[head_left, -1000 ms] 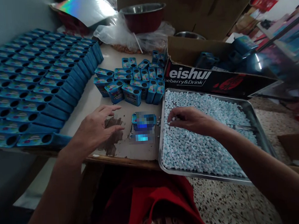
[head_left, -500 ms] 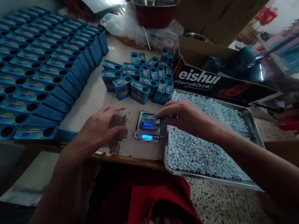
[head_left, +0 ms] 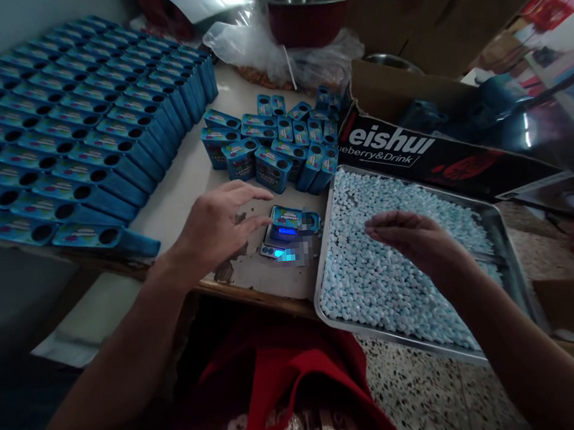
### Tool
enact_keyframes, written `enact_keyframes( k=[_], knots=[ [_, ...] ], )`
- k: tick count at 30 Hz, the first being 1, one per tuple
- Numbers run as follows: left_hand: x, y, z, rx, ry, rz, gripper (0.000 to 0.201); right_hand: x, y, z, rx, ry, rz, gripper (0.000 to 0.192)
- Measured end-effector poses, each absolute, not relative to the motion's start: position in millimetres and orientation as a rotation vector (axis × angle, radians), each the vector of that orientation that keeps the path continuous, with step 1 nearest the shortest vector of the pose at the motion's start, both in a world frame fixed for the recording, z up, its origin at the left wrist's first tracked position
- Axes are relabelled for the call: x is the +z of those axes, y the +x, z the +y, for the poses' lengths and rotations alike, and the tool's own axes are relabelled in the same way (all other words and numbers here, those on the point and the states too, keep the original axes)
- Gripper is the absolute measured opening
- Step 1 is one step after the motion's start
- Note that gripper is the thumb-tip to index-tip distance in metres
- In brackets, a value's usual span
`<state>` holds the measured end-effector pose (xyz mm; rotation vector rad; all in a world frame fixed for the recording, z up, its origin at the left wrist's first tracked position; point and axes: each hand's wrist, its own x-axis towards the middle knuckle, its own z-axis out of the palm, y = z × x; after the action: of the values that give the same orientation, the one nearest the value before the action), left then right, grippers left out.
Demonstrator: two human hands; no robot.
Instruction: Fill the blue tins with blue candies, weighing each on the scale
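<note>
1. Hands first: we see the left hand (head_left: 219,226) spread palm-down over the table (head_left: 186,183), fingers loosely apart and grasping nothing, its fingertips just beside the small scale (head_left: 281,241).
2. On that scale sits one small blue tin (head_left: 287,216), lying flat with its printed face up; part of the scale is blurred, so we cannot read its display.
3. The right hand (head_left: 414,239) hovers low over the metal tray (head_left: 508,252), fingers extended and relaxed, palm down, nothing gripped as far as we can tell.
4. The tray is filled edge to edge with pale blue and white candy pellets (head_left: 371,288); it overhangs the table's front edge, just to the right of the scale.
5. Behind the scale we find a loose cluster of blue tins (head_left: 272,144), most standing upright with round holes in their tops.
6. To the left, rows of blue tins (head_left: 65,139) lie packed side by side, covering that whole part of the table.
7. A black cardboard box (head_left: 410,151) with white lettering stands touching the tray's far edge.
8. At the back, a red bowl (head_left: 307,14) with a metal rim rests beside crumpled clear plastic bags (head_left: 255,47).
9. Red cloth (head_left: 289,385) lies below the table edge, between our arms.
</note>
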<state>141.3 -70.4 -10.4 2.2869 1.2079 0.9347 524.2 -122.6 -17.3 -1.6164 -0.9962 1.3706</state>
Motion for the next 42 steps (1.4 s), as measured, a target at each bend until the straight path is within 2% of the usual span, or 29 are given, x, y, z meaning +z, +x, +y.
enact_keyframes(
  k=[6,10,13,17,30,32,35,37,39,42],
  knots=[
    [1,180,-63,0.824,2.284,1.079,0.024,-20,536,-139,0.963,-1.831,-1.795,0.032],
    [1,190,-64,0.769,2.215,1.057,0.022,-15,543,-145,0.809,-1.828,-1.989,0.027],
    [-4,193,-63,0.776,2.154,1.027,0.014,-14,547,-150,0.852,-1.825,-1.965,0.027],
    [-9,197,-58,0.763,2.14,0.985,0.006,-12,544,-152,1.06,-1.789,-1.802,0.036],
    [-3,199,-52,0.661,2.182,0.893,0.003,-12,527,-142,1.22,-1.716,-1.677,0.038],
    [0,194,-52,0.684,2.162,0.904,0.015,-12,528,-139,1.148,-1.727,-1.698,0.036],
    [-8,182,-54,0.668,2.081,1.007,0.06,-13,531,-134,0.892,-1.791,-1.902,0.027],
    [-25,175,-58,0.668,1.971,1.105,0.077,-14,532,-134,0.73,-1.815,-2.002,0.025],
    [-44,176,-62,0.705,1.825,1.146,0.068,-17,526,-137,0.767,-1.799,-1.878,0.028],
    [-59,192,-66,0.824,1.753,1.078,0.045,-24,502,-141,1.157,-1.609,-1.338,0.036]
  ],
)
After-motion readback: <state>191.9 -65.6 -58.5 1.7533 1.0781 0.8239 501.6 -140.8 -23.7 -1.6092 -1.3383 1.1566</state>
